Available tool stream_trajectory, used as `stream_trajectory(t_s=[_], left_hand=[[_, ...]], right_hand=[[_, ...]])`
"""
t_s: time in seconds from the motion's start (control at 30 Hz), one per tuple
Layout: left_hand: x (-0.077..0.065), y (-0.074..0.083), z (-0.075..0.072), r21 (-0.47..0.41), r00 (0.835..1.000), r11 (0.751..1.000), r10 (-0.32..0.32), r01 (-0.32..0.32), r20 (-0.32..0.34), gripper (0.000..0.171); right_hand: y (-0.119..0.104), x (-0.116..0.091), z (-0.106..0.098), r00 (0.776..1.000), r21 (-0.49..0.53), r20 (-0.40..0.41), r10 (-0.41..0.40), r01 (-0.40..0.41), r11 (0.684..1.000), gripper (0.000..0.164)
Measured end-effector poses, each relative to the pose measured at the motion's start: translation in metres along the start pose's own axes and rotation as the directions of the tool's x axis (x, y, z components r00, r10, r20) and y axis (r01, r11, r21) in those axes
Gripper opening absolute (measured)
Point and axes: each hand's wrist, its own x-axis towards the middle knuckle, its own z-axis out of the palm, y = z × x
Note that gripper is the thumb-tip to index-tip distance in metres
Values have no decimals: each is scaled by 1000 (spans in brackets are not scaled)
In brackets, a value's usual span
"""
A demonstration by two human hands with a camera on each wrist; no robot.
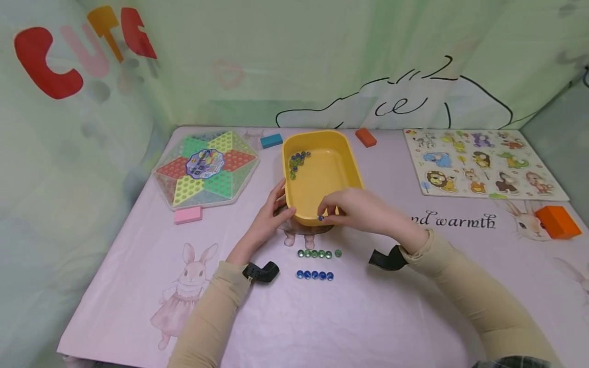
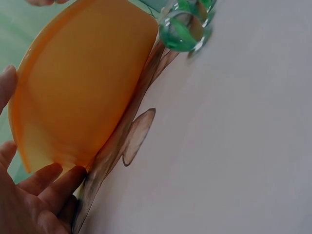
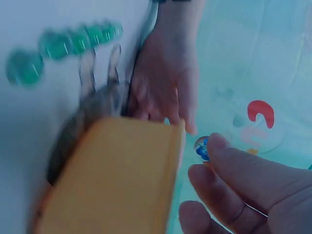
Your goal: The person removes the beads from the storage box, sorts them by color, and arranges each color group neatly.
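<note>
My right hand pinches a blue marble between thumb and forefinger, over the near rim of a yellow plastic basin. Around the basin's near left corner, my left hand holds the wall, with its thumb by the near side and its fingers along the left. Inside, several green and blue marbles cluster at the far left. On the cloth in front lies a row of green marbles, its rightmost one set slightly apart. Nearer to me runs a row of blue marbles.
A hexagonal Chinese checkers board lies left of the basin, with a pink block at its near edge. Behind are a blue block and an orange-red block. An animal puzzle board and an orange block lie right.
</note>
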Motion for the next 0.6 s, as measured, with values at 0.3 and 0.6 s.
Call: stream_trajectory(t_s=[0.3,0.6], left_hand=[[0,-1,0,-3,1000,1000,-4,4,0,71],[0,-1,0,0,1000,1000,-7,7,2,71]], right_hand=[[2,-29,21,999,107,-3,-34,34,994,10],[10,-54,42,996,171,73,-53,40,984,6]])
